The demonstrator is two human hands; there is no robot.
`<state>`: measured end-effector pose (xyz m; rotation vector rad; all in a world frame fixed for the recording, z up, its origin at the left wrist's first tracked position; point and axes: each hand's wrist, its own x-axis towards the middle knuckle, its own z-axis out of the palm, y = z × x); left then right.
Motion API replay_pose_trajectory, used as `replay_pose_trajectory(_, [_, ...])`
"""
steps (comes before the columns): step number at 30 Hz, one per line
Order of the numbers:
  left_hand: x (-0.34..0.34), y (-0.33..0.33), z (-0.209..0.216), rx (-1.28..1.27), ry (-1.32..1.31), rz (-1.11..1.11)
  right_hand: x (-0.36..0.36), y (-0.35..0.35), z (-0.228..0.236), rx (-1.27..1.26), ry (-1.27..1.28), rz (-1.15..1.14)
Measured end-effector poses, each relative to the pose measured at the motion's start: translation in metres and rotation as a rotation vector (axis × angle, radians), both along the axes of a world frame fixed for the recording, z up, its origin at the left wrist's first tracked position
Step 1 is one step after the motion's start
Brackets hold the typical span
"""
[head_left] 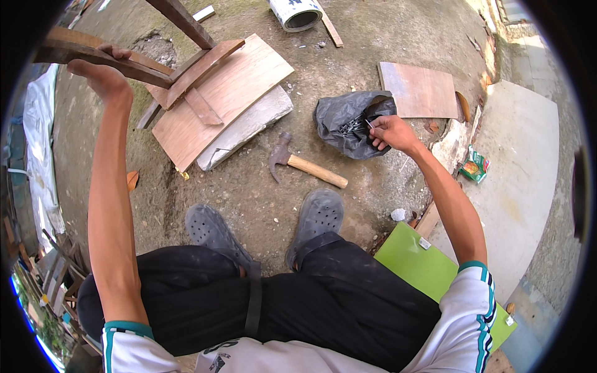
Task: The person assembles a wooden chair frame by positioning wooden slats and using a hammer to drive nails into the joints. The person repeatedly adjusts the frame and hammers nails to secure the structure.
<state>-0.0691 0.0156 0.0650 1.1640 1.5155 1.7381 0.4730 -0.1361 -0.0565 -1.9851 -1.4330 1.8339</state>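
My left hand [106, 78] is closed around a dark wooden bar of a wooden frame [206, 67] at the upper left. The frame rests on a plywood board [264, 65], which lies partly over a pale slab [249, 127]. At the mouth of a black plastic bag [333, 118], my right hand [393, 134] pinches a thin metal nail [370, 124]. Inside the bag, several nails [354, 127] lie in a loose heap. A claw hammer [316, 170] with a wooden handle lies on the ground between the slab and my feet.
Another plywood piece [420, 90] lies behind the bag. To the right are a large pale sheet [516, 168], a green packet [475, 165] and a lime-green panel [416, 258]. A white bucket [297, 13] lies on its side at the far edge. Scrap wood [59, 273] is piled at left.
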Motion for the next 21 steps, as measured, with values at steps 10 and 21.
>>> replay_pose_trajectory(10, [0.005,-0.002,0.003,0.025,-0.014,-0.02,-0.044,-0.031,-0.005,0.286,-0.489,0.617])
replay_pose_trajectory(21, [0.001,-0.001,0.002,0.021,-0.007,-0.024,-0.052,-0.027,-0.028,0.635,-0.548,0.386])
